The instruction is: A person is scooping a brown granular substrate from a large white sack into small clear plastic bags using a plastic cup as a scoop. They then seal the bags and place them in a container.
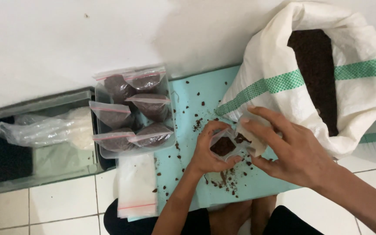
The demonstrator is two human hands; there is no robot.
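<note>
Head view. Your left hand (207, 152) curls around a small clear bag (223, 146) at about 6 o'clock of centre, fingers closed on its sides, mouth held open, dark brown grounds inside. Your right hand (290, 148) sits at 3 o'clock of the bag, fingers spread, thumb and fingertips pinching the bag's rim on that side; the grip is loose, not a fist. The bag hangs just above a light blue mat (196, 100), which has dark crumbs scattered over it.

At 1 o'clock a big white woven sack (275, 65) with green stripes stands open, dark grounds showing in it, its side just behind your right fingers. At 9 o'clock of the bag, a clear tub (105, 153) holds filled bags (146, 104) with pink seal strips. Below the tub, at 7 o'clock, a stack of empty bags (136, 187) lies flat, partly on the white tile floor (62, 196). Far left, a crumpled clear plastic bag (40, 130) rests on a grey tray (44, 101).
</note>
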